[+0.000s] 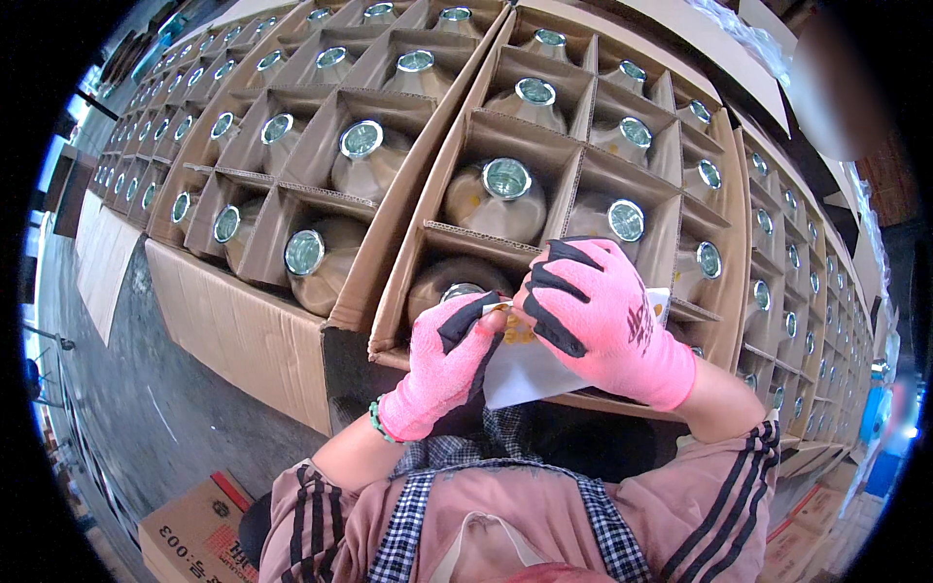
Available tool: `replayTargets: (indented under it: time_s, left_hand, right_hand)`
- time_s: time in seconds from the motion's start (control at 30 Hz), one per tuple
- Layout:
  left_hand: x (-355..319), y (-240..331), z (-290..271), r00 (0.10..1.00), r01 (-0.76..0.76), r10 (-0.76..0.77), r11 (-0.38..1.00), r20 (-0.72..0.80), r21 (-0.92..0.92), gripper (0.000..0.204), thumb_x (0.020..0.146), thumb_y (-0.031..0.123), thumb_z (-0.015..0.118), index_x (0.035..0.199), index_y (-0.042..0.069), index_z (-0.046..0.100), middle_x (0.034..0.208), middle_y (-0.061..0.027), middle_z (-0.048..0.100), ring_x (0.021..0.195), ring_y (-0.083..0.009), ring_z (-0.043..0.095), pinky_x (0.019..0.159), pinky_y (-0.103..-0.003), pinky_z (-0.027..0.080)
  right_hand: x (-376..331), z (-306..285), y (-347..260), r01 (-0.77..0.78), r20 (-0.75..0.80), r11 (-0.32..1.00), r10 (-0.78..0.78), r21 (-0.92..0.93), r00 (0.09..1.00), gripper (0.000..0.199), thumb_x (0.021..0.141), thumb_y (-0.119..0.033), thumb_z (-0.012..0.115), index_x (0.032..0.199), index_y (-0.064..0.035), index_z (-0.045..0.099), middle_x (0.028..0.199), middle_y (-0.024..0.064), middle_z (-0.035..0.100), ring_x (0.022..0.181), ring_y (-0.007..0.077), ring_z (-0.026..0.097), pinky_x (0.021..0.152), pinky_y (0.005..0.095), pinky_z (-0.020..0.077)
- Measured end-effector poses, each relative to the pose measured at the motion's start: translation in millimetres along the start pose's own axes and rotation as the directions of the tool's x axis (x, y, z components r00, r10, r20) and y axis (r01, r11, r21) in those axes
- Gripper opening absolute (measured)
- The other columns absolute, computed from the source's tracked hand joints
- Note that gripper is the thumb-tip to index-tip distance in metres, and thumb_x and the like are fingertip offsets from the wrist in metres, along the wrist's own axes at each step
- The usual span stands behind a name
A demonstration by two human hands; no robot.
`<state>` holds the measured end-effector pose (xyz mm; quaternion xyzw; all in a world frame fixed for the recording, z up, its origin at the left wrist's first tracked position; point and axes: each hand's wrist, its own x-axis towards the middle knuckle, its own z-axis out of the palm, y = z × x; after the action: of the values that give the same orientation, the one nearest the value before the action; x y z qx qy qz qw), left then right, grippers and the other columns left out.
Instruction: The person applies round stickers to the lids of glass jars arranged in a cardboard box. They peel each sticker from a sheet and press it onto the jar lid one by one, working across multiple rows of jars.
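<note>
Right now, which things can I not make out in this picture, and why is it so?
All in the head view:
White sheet: middle covered by the right hand.
Bottle nearest the left hand: partly covered by that left hand.
Other bottles: lower parts hidden by cardboard dividers.
Farthest-left bottles: too small for detail.
Upper-right shape: blurred.

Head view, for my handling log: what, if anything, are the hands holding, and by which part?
A white sheet, pinched around its upper left by the left hand and right hand; the exact grip is partly hidden.
</note>
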<state>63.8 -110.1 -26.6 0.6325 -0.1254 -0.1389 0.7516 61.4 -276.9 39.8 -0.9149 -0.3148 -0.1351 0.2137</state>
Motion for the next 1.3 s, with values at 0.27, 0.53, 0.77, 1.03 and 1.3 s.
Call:
replayTargets:
  time_s: [0.27,0.53,0.77,1.03,1.3]
  left_hand:
    - [4.2,-0.6,0.2,0.984,0.176,-0.175,0.978,0.015,-0.114,0.025,0.081,0.020,0.052,0.085,-0.004,0.056,0.072,-0.0058,0.053,0.067,-0.0120,0.047,0.060,-0.026,0.039]
    - [4.0,1.6,3.9,0.991,0.137,-0.137,0.990,-0.007,-0.041,0.023,0.079,0.020,0.055,0.083,-0.003,0.056,0.068,-0.0027,0.051,0.065,-0.0083,0.046,0.057,-0.022,0.037]
    - [4.5,-8.9,-1.5,0.994,0.106,-0.106,0.994,0.009,0.021,0.022,0.079,0.020,0.056,0.085,-0.001,0.055,0.072,0.0028,0.051,0.067,-0.0039,0.045,0.057,-0.018,0.037]
    - [1.6,-2.8,-0.8,0.987,0.155,-0.159,0.982,-0.025,-0.106,0.024,0.080,0.020,0.055,0.087,-0.003,0.056,0.074,-0.0020,0.053,0.069,-0.0073,0.046,0.062,-0.022,0.039]
    - [1.6,-1.4,-1.8,0.982,0.183,-0.187,0.976,-0.022,-0.118,0.026,0.080,0.022,0.055,0.088,-0.003,0.056,0.074,-0.0021,0.053,0.069,-0.0069,0.046,0.061,-0.021,0.039]
  right_hand:
    - [0.0,2.7,13.8,0.181,0.051,0.977,-0.176,-0.115,0.983,0.021,0.058,-0.016,0.054,0.077,-0.0072,0.052,0.090,0.0064,0.051,0.091,0.0254,0.048,0.077,0.0416,0.0394]
    - [54.6,-8.0,124.0,-0.334,-0.189,0.910,0.382,0.246,0.904,0.015,0.064,-0.011,0.064,0.075,-0.0026,0.057,0.106,0.0117,0.051,0.093,0.0278,0.051,0.080,0.0316,0.0401]
    - [116.6,55.0,193.4,-0.306,0.197,0.829,0.436,-0.467,0.878,0.020,0.066,-0.025,0.062,0.074,-0.0069,0.059,0.115,0.0119,0.043,0.106,0.0324,0.038,0.090,0.0386,0.0332]
    - [140.4,65.2,207.1,-0.107,0.459,0.787,0.458,-0.607,0.761,0.027,0.069,-0.016,0.055,0.093,-0.0051,0.059,0.110,0.0113,0.049,0.112,0.0314,0.038,0.088,0.0417,0.0348]
    - [142.4,70.1,197.8,0.007,0.396,0.735,0.357,-0.678,0.846,0.021,0.069,-0.010,0.052,0.089,-0.0070,0.061,0.103,0.0092,0.054,0.103,0.0276,0.045,0.084,0.0412,0.0368]
